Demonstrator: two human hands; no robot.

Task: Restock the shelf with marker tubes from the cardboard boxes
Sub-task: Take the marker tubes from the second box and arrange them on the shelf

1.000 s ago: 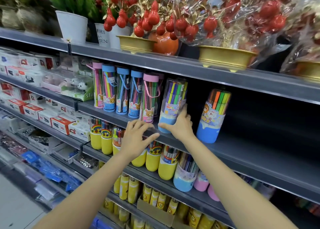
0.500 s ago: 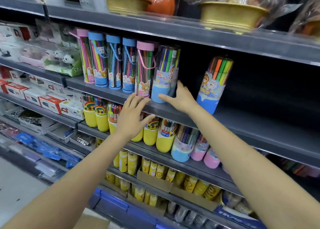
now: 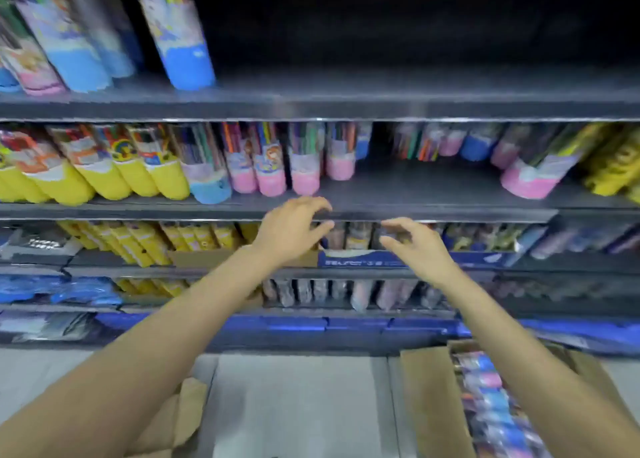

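Marker tubes (image 3: 491,405) packed in cardboard box (image 3: 429,398) bottom right, left hand (image 3: 291,230) and right hand (image 3: 412,246) loosely open, empty, near shelf edge (image 3: 433,213), frame blurred

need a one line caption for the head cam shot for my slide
Both empty hands, left and right, hang before the shelf above an open cardboard box of marker tubes.

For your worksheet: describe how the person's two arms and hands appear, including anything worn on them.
Both arms are bare to the frame's edge: no sleeves show. The left hand and right hand wear no gloves, rings, watch or bracelet that can be seen, though the picture is blurred.
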